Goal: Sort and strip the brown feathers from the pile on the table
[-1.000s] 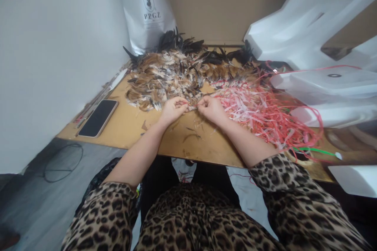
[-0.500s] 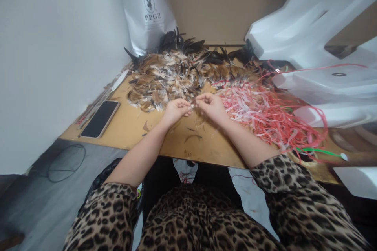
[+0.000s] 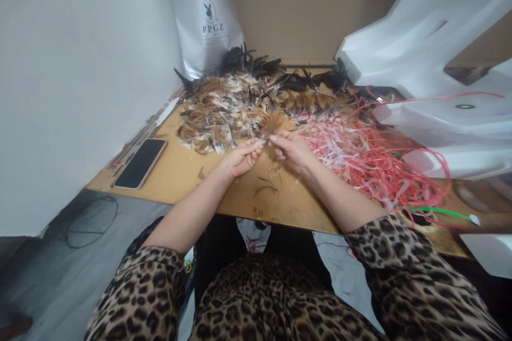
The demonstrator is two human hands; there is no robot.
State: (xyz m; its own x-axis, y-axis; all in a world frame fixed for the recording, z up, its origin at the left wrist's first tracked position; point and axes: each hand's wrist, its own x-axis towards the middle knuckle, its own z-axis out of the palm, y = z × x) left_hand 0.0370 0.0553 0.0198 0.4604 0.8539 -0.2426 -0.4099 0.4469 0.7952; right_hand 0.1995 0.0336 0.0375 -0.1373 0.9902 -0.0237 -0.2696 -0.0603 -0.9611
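Work surface, head view; we read the clock from the two hands, twelve being straight away from the wearer.

Item: one small tuft of brown, fine-barbed feathers, upright at twelve o'clock, just above the meeting fingertips.
Item: left hand, thumb and forefinger pinched on the tuft's base, remaining fingers curled.
Item: right hand, thumb and forefinger likewise pinched at that base, tips just beside the left's; we cannot tell what else, if anything, lies between them.
Item: one yellow-brown, flat table, beneath both hands.
Item: one loose heap of brown, cream and black feathers, ten to twelve o'clock.
Item: one tangle of red, pink and white thin strips, three o'clock, near the right hand.
Item: one black-screened, pale-edged rectangular phone, nine o'clock, well apart.
Item: one silvery-white bag lettered "PPGZ", eleven o'clock, behind the feathers.
Item: one glossy white machine housing, two o'clock.
Item: one green strip with a whitish end, four o'clock.
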